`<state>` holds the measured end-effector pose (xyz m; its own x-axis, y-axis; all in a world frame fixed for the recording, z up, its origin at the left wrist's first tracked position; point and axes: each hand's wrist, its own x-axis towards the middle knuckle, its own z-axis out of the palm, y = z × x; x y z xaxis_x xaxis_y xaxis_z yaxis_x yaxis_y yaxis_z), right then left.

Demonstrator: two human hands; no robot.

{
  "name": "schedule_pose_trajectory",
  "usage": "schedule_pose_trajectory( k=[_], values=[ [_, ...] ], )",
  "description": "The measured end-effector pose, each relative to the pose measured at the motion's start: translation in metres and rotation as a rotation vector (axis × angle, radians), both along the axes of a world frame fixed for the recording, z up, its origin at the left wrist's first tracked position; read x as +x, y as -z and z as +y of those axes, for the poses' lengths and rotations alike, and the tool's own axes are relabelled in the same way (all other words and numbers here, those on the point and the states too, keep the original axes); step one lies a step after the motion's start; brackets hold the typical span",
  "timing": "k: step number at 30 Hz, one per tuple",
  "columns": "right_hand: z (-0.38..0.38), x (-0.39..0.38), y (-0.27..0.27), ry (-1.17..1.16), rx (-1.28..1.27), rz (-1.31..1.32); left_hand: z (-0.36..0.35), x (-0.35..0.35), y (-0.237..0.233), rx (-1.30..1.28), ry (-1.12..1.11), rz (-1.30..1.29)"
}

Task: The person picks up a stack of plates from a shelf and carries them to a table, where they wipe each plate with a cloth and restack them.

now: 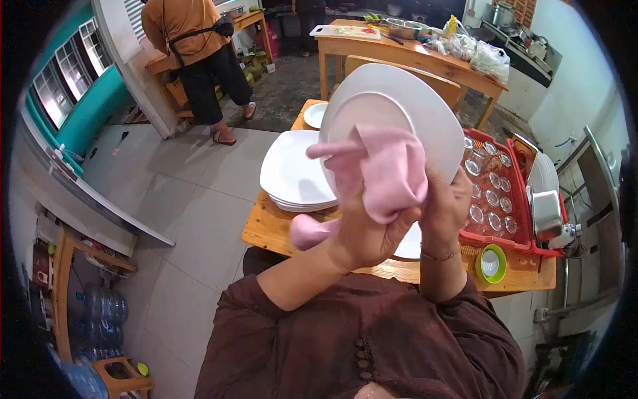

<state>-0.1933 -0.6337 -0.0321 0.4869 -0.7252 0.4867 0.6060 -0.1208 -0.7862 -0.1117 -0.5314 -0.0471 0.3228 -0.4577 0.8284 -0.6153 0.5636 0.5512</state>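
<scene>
A large white plate (432,110) is raised in front of me, tilted with its underside ring facing me. My right hand (446,209) grips it by its lower right edge. A pink cloth (395,166) is bunched in my left hand (372,233) and lies against the plate's surface, its loose end hanging below the wrist. Just left of the raised plate, a stack of white squarish plates (292,166) stands on the wooden table (266,229). Part of another white plate (411,245) shows beneath my hands.
Right of my hands is a red crate (525,229) of upturned clear glasses (492,198). A green bowl (479,267) sits near the table edge. Behind, a second wooden table (399,50) carries a cutting board (345,31) and plastic bags (488,60). A person (199,60) stands at back left.
</scene>
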Motion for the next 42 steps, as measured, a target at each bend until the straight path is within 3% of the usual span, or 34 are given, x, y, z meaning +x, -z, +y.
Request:
schedule_pose_trajectory(
  k=[2, 7, 9, 12, 13, 18, 21, 23, 26, 30, 33, 35, 36, 38, 40, 42],
  values=[
    [-0.004, -0.001, -0.007, -0.054, 0.165, -0.037, 0.005, -0.002, 0.001, 0.051, -0.230, -0.306],
    [0.012, 0.005, -0.014, 0.055, 0.122, -0.052, -0.002, -0.004, 0.021, -0.038, -0.336, -0.385],
    [0.009, 0.004, -0.005, 0.047, -0.078, 0.033, -0.008, 0.005, 0.032, -0.058, -0.282, -0.378],
    [0.007, 0.001, -0.002, -0.015, -0.190, 0.115, 0.000, 0.023, 0.004, 0.116, -0.186, -0.360],
    [0.009, 0.000, -0.003, -0.033, -0.203, 0.127, -0.004, 0.024, -0.012, -0.035, -0.292, -0.410],
    [0.013, -0.002, -0.002, 0.016, -0.298, 0.222, -0.017, 0.065, -0.019, 0.041, -0.405, -0.344],
    [0.020, -0.010, -0.009, 0.019, -0.366, 0.256, -0.031, 0.102, -0.005, 0.163, -0.373, 0.055],
    [0.028, -0.013, -0.015, 0.022, -0.281, 0.206, -0.033, 0.115, -0.003, 0.184, -0.277, 0.234],
    [0.027, -0.011, -0.015, 0.045, -0.199, 0.135, -0.041, 0.127, 0.008, 0.083, -0.088, 0.543],
    [0.021, -0.009, -0.013, 0.105, -0.172, 0.098, -0.045, 0.116, 0.031, -0.037, 0.003, 0.812],
    [0.014, -0.005, -0.019, 0.200, -0.147, -0.009, -0.029, 0.081, 0.036, 0.226, 0.130, 1.064],
    [0.019, 0.003, -0.028, 0.277, -0.194, -0.064, -0.034, 0.039, 0.040, 0.150, 0.287, 1.199],
    [0.020, 0.006, -0.030, 0.317, -0.215, -0.089, -0.034, 0.024, 0.035, 0.105, 0.295, 1.160],
    [0.017, 0.010, -0.021, 0.428, -0.536, 0.001, -0.036, -0.006, 0.024, 0.012, 0.314, 1.083],
    [0.018, 0.020, -0.018, 0.437, -0.781, -0.043, -0.030, 0.005, 0.022, 0.156, 0.372, 1.163],
    [0.006, 0.029, -0.012, 0.439, -0.913, -0.034, -0.023, 0.001, 0.027, 0.260, 0.330, 0.898]
  ],
)
